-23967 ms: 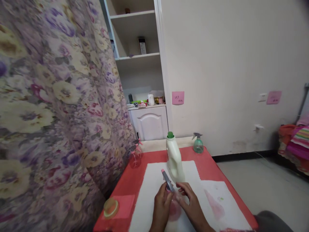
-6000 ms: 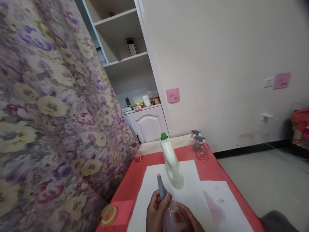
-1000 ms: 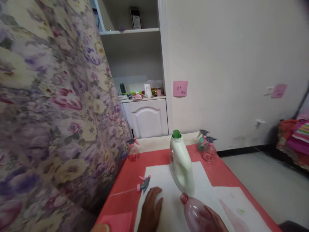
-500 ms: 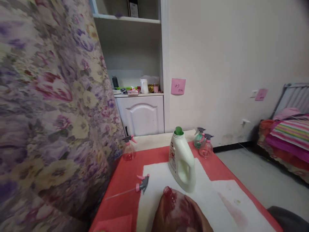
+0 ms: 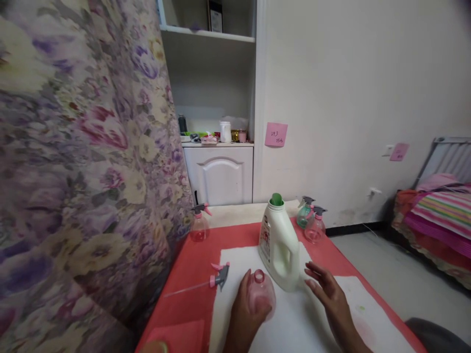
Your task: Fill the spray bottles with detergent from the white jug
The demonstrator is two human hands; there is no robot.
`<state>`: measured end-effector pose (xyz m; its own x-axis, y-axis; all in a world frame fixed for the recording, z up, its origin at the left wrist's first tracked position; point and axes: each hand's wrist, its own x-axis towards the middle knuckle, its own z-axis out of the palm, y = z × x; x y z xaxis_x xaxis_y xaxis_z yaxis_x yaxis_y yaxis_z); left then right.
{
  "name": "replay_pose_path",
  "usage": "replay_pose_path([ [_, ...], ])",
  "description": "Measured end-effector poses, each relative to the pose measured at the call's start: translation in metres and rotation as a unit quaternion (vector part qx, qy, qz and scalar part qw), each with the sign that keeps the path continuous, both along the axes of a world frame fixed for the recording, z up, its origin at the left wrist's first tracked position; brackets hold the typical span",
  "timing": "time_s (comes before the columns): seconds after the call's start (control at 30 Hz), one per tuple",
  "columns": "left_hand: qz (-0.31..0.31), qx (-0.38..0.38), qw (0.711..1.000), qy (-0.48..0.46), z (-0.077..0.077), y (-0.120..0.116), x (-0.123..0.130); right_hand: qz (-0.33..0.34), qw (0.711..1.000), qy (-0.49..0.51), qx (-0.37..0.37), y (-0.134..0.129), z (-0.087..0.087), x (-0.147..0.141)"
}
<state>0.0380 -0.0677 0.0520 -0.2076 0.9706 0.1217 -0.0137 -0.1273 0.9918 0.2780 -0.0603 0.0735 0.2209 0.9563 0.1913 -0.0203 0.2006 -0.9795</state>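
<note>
Left hand [image 5: 246, 314] wrapped round pink spray bottle [image 5: 265, 292], near side of detergent jug [image 5: 274, 240]; long axis pretty much upright, open neck up. Right hand [image 5: 328, 290] fingers spread, right of jug.

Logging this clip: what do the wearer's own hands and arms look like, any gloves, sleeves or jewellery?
The left hand and right hand are bare, without gloves. The visible forearms show no sleeve, watch or bracelet. I can make out no ring or marking; finer detail is too blurred.
</note>
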Motion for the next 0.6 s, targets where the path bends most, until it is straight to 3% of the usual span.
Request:
replay_pose_path([
  [0.13, -0.036, 0.011, 0.999, 0.028, -0.01, 0.002, 0.003, -0.002, 1.0, -0.007, 0.023, 0.018, 0.017, -0.002],
  [0.27, -0.017, 0.0, 0.997, 0.08, -0.012, 0.0, 0.011, 0.034, 0.998, -0.001, 0.045, 0.04, 0.028, -0.012],
  [0.47, -0.025, -0.033, 0.991, 0.13, -0.006, -0.003, 0.012, 0.077, 0.996, -0.031, 0.044, 0.069, 0.032, -0.027],
  [0.6, -0.036, -0.025, 0.988, 0.145, -0.011, 0.0, 0.008, 0.101, 0.993, -0.051, 0.029, 0.078, 0.034, -0.033],
])
